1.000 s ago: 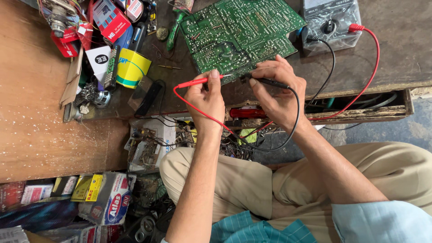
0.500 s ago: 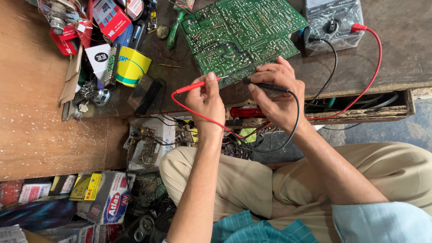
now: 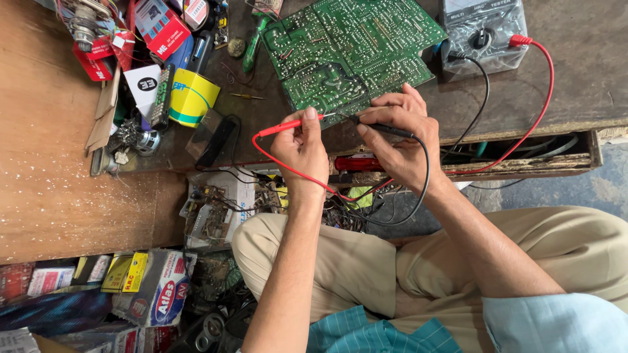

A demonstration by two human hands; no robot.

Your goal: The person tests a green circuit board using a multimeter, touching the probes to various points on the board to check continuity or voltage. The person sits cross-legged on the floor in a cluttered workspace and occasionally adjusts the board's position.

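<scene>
Red probe (image 3: 288,125) pinched in left hand (image 3: 302,149) grip, tip on circuit board (image 3: 353,49).

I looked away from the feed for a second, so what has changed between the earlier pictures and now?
Little changed. The left hand and its red probe edged slightly right along the near edge of the green circuit board, with the view shifting a little. The right hand keeps the black probe at that same edge. Nothing was picked up or released; the meter stayed put.
</scene>
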